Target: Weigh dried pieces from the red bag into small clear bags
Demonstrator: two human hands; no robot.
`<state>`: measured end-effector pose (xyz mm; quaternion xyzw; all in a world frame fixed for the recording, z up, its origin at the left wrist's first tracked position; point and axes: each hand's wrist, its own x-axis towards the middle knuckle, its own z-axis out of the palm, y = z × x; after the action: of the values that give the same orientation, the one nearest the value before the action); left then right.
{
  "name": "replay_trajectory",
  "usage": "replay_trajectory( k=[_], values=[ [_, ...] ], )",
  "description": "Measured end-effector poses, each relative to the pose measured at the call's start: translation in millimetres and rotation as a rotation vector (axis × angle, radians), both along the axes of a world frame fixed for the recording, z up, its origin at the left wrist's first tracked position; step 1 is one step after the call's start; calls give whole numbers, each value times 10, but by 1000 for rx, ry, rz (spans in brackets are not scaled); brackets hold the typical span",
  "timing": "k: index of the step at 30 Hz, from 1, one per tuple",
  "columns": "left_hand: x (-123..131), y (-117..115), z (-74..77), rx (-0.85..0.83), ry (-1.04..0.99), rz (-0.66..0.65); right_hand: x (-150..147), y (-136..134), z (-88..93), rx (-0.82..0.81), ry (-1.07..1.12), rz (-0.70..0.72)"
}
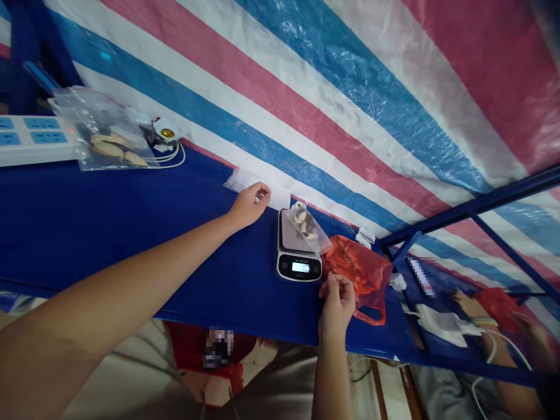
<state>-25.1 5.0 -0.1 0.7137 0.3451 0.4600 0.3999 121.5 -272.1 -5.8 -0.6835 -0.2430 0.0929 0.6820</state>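
Observation:
A small white kitchen scale (300,269) with a lit display stands on the blue tabletop. On its plate lies a clear zip bag (320,238) holding pale and dark dried pieces (305,224), its corner overhanging the right side. My left hand (252,204) is left of the scale, fingers curled, over a stack of clear plastic bags (240,178); whether it grips one is hidden. My right hand (338,296) is at the scale's front right corner, thumb and fingers closed together. Beside it lies a red plastic bag (365,274) with dark contents; I cannot tell whether the fingers pinch it.
Far left, clear bags (111,146) of pale pieces lean by a power strip (35,140), with a white cable (179,157) nearby. A striped tarp (280,105) closes off the back. At right, a co-worker's hands (470,306) are beside another red bag (496,308).

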Motion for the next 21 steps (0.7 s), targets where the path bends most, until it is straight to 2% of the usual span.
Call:
replay_trajectory(
  k=[5,9,14,17,21],
  values=[
    [-11,-29,11,110,18,132,-14,12,-4,24,40,-112],
    [-41,-105,112,128,-107,141,-38,0,39,124,102,-225],
    [-76,-154,239,168,-106,180,19,-26,61,191,191,-107],
    [-47,-162,226,154,-24,93,32,-25,28,199,223,-49],
    [-14,-171,125,164,54,-26,-30,-19,36,159,194,-4]
  ],
)
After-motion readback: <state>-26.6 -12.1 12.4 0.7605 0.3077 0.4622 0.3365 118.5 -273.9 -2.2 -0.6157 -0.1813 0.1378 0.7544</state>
